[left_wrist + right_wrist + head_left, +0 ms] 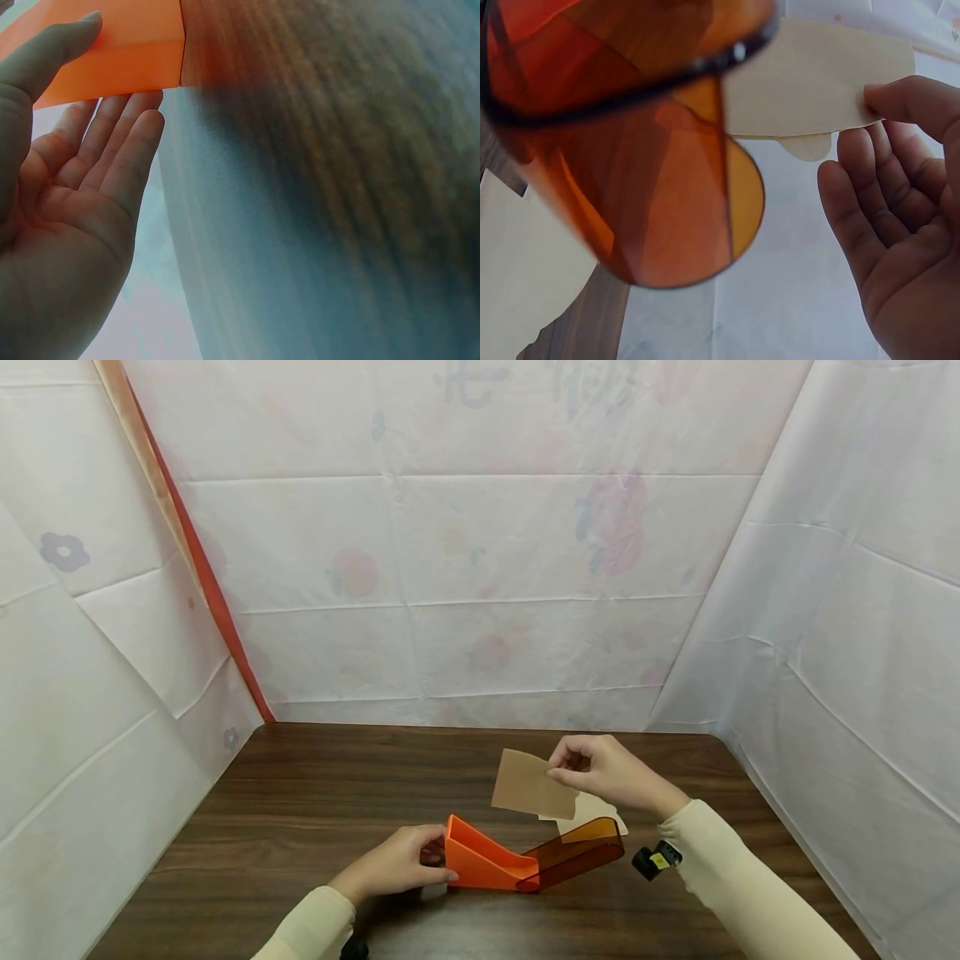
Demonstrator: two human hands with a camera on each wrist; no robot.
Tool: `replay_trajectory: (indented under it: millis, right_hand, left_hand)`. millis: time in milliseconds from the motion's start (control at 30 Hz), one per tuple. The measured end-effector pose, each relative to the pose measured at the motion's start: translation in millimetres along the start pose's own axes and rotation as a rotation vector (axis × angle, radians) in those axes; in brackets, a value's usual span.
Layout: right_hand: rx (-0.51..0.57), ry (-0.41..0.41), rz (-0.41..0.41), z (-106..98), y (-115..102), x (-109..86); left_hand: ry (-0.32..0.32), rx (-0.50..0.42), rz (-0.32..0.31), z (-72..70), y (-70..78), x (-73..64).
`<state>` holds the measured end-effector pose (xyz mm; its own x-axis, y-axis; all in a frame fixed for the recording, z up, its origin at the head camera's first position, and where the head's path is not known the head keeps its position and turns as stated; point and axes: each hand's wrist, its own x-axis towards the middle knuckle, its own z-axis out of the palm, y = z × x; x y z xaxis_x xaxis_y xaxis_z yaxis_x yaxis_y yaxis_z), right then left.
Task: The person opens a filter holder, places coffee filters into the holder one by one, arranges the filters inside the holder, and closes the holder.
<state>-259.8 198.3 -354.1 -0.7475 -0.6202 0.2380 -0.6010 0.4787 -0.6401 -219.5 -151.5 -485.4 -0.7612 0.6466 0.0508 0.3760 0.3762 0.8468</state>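
Note:
An orange box [480,858] with a see-through amber lid [581,856] swung out to the right stands on the dark wooden table [360,793]. My left hand [401,862] holds the box at its left end. In the left wrist view the thumb [67,41] lies along one orange side, with the fingers at the edge opposite. Above and behind the lid, my right hand [603,768] pinches a brown paper sheet [528,785] by its corner between thumb and fingers. A rounded paper tab [808,146] shows below this sheet in the right wrist view.
Pale paper pieces [588,810] with uneven edges lie on the table behind the lid, partly covered by it and the held sheet. White printed sheeting [450,652] hangs along the back and both sides. A black wrist camera [656,860] sits at the right cuff.

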Motion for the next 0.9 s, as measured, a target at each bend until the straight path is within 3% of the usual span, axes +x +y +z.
replay_trajectory:
  millis: [900]
  right_hand:
    - [0.066, -0.104, -0.103, 16.9, -22.0, 0.5]
  left_hand:
    - [0.006, 0.002, -0.005, 0.3, -0.1, 0.0]
